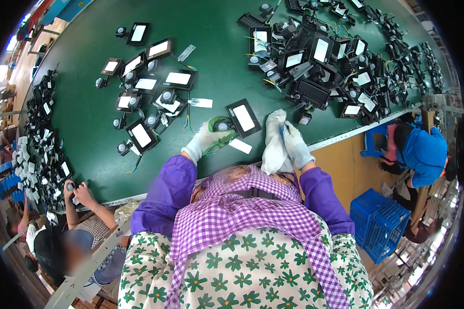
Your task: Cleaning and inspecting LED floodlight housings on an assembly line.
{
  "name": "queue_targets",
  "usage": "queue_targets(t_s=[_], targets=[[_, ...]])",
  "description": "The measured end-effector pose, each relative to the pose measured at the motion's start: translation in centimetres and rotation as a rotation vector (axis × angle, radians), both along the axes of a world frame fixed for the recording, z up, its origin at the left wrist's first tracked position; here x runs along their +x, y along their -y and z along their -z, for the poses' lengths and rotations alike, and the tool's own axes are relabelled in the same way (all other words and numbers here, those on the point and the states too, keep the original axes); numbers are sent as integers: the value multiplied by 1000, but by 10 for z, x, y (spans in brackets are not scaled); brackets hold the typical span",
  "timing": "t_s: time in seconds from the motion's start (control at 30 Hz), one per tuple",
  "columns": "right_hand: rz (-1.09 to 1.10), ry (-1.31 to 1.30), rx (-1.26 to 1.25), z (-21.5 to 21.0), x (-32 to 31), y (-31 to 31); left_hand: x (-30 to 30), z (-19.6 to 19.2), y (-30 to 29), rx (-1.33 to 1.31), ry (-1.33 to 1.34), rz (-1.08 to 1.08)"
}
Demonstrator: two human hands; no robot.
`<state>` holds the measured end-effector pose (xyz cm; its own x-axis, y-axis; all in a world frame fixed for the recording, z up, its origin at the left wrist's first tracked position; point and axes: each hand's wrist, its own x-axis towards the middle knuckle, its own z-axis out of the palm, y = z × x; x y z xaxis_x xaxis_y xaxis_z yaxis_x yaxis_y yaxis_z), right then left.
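My left hand (207, 138), in a white and green glove, grips a small grey round sensor part (222, 125) that is wired to a black flat lamp with a white panel (243, 118) lying on the green table (216, 51). A white cloth (274, 144) is bunched up in my gloved right hand (295, 144), which rests at the table's near edge just right of the lamp. A white label (241, 146) lies between my hands.
Several black lamps with white panels lie spread at the left centre (148, 87), and a dense pile of them sits at the back right (319, 56). A person at the lower left (77, 195) handles a small part. Another person in blue (423, 149) bends near a blue crate (379, 224).
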<state>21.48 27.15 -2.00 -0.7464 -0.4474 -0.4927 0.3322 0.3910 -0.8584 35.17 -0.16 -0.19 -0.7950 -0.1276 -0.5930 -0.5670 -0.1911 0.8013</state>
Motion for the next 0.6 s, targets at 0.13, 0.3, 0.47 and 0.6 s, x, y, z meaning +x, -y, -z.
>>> queue_targets(t_s=[0.13, 0.3, 0.47, 0.6], targets=[[-83, -758, 359, -32, 13, -4, 9, 12, 2, 35, -18, -54], [84, 448, 131, -72, 47, -33, 5, 1, 1, 88, -6, -67], [18, -201, 163, -85, 60, -30, 0, 8, 7, 162, -101, -55], [-145, -733, 550, -60, 12, 6, -3, 1, 10, -96, -34, 53]])
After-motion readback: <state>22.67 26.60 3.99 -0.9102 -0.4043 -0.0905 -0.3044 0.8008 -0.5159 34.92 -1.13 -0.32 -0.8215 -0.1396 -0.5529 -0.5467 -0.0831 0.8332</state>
